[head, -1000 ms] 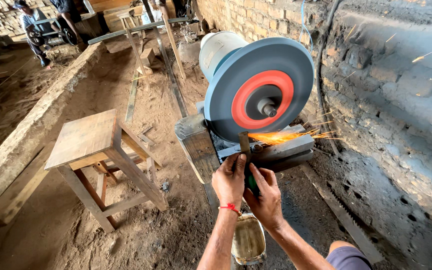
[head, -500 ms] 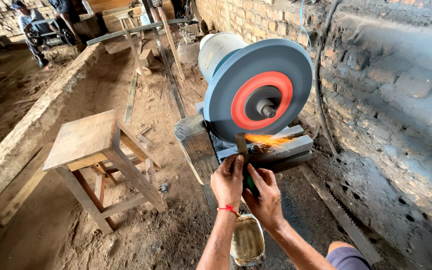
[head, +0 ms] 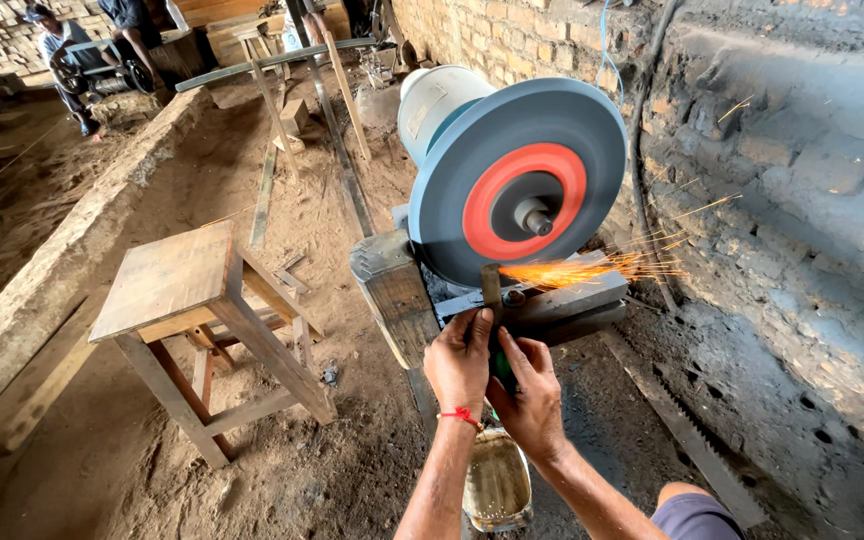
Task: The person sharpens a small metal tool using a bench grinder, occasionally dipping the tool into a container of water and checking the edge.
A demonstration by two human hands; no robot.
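Note:
A large grey grinding wheel [head: 517, 185] with a red centre spins on its motor. Both my hands grip a flat metal blade with a green handle [head: 493, 288]; its tip is pressed against the wheel's lower rim. My left hand [head: 459, 362], with a red thread at the wrist, holds the blade higher up. My right hand [head: 527, 392] wraps the green handle just below. Orange sparks [head: 592, 268] fly to the right over the metal tool rest [head: 562, 300].
A wooden stool [head: 197, 310] stands to the left on the dirt floor. A container of murky liquid [head: 497, 483] sits below my arms. A saw blade [head: 687, 435] lies along the brick wall [head: 782, 200]. People work far back left by a low wall [head: 72, 250].
The spark stream has grown longer toward the right than half a second ago. My hands and the blade stay at the wheel's lower rim.

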